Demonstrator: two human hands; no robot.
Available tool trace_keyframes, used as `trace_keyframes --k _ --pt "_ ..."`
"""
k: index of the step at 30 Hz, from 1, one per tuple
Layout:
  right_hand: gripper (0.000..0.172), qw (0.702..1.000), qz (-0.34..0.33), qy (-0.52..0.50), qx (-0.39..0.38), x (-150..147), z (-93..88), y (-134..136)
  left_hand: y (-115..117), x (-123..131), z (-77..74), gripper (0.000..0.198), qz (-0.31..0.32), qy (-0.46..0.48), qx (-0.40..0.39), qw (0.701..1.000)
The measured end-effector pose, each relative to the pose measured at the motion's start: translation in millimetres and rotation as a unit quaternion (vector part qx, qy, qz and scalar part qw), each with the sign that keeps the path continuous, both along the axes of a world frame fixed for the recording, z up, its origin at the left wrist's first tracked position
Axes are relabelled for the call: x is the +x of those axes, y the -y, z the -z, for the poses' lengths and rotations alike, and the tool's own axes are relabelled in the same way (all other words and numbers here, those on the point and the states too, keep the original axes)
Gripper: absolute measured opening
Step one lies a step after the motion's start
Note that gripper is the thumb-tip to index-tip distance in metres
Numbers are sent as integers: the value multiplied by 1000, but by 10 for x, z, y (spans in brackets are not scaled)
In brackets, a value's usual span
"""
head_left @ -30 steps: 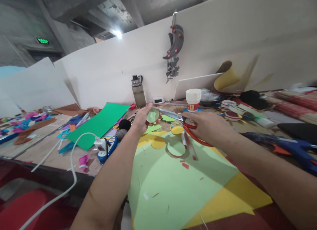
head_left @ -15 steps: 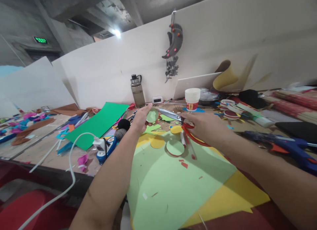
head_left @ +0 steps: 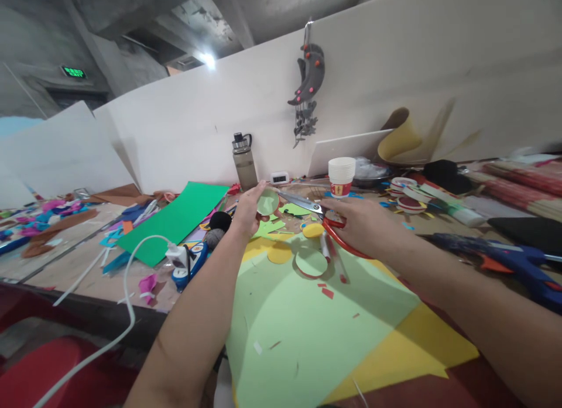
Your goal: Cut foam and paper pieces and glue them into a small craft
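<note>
My left hand (head_left: 251, 212) pinches a pale green paper circle (head_left: 267, 202) by its left side, raised over the far end of the sheets. Red-handled scissors (head_left: 316, 208) are in my right hand (head_left: 362, 220), their blades pointing left with the tips by the circle's upper edge. Below them lie a yellow paper circle (head_left: 280, 252) and a pale green circle with a reddish rim (head_left: 311, 262). A smaller yellow round piece (head_left: 312, 230) sits under the scissors, beside a rolled paper tube (head_left: 325, 247).
Pale green sheet (head_left: 316, 332) and yellow sheet (head_left: 408, 349) cover the near table. At left are a green sheet (head_left: 175, 220), a blue power strip (head_left: 189, 266) and its white cable. A bottle (head_left: 244, 162) and paper cups (head_left: 341, 175) stand behind; a blue glue gun (head_left: 504, 259) lies right.
The green circle in my left hand has shifted slightly left and turned a little. The scissors stay at nearly the same place, their blades now closer together.
</note>
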State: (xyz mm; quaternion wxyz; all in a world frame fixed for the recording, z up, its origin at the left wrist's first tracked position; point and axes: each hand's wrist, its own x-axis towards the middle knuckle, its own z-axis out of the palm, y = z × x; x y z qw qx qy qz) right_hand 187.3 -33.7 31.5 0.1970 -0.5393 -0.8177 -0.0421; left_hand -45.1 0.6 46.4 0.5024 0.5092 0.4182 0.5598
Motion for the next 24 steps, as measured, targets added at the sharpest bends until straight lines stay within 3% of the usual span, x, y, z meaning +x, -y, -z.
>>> trace_keyframes --k 24 --pt "45 996 32 70 34 13 -35 17 11 41 25 40 12 1 -21 1000"
